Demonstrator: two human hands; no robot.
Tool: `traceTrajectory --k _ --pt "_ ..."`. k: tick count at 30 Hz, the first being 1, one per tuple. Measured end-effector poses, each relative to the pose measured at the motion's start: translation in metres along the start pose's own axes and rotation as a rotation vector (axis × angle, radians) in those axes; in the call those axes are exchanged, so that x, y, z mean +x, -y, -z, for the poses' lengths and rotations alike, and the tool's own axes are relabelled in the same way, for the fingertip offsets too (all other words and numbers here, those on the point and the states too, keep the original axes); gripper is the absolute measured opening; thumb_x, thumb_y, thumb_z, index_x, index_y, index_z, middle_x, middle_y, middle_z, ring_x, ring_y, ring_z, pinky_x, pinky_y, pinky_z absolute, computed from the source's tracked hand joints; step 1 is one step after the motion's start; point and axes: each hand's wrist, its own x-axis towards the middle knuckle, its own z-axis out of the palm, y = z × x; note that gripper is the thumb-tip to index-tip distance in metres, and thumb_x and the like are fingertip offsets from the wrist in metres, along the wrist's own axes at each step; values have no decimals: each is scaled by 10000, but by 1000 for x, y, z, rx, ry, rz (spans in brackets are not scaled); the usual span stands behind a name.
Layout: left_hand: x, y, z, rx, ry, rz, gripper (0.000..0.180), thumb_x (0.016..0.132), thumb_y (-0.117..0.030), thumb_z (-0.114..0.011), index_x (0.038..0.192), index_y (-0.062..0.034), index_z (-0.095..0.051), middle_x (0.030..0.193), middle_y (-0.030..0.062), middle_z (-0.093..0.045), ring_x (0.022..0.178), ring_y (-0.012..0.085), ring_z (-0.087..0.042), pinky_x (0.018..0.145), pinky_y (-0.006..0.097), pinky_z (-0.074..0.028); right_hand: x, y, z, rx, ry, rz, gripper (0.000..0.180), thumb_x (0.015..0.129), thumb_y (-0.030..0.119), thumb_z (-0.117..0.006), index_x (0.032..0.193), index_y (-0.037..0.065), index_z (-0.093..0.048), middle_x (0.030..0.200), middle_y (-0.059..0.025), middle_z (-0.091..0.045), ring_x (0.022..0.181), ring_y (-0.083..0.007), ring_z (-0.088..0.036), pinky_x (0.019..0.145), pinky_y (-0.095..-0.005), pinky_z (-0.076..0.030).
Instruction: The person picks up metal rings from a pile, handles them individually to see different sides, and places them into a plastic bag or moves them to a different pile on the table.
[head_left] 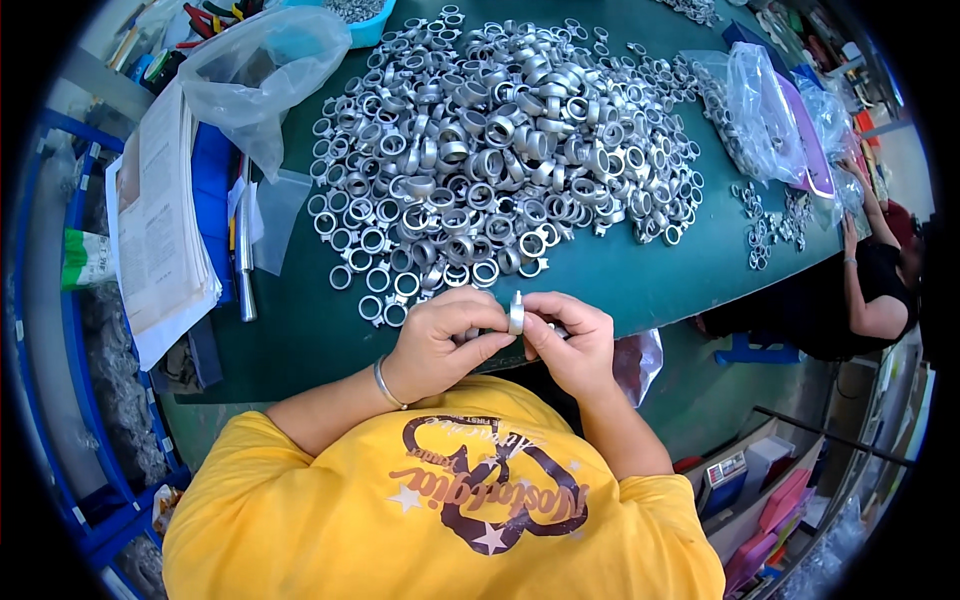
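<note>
Green table (300, 330) is spread with a wide heap of silver rings (500, 150), its far edge cut off at the top. Papers (160, 220) are stacked at the left, beside a clear bag (265, 70). Another person (880, 290) is partly cut off at the right rim. At the near edge, one ring (516, 314) is pinched upright between both hands: the left hand (440, 340) is closed on one side, the right hand (572, 345) on the other. Fingertips cover much of it, so its details cannot be made out.
</note>
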Motion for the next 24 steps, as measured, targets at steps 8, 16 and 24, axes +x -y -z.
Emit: traceTrajectory --k 8,16,24 --pt "-2 7 -2 72 23 -108 189 676 55 -684 840 -32 -643 841 75 -618 763 208 -605 651 276 -492 6 2 -3 -474 -110 556 177 670 -77 -676 829 -4 -645 757 -108 -627 607 -184 -608 529 -245 -480" --pt "-2 6 -1 77 27 -119 181 665 64 -680 809 -35 -634 838 69 -617 755 212 -606 649 276 -494 7 -3 0 -598 -74 791 236 638 -87 -682 855 -8 -635 766 -99 -620 582 -207 -598 505 -265 -481" --pt "-6 3 1 29 -4 -27 193 695 50 -680 869 -31 -658 828 81 -616 723 174 -595 603 241 -465 2 -12 9 -86 -16 306 211 683 -74 -639 874 3 -594 785 -109 -621 537 -152 -569 453 -221 -434"
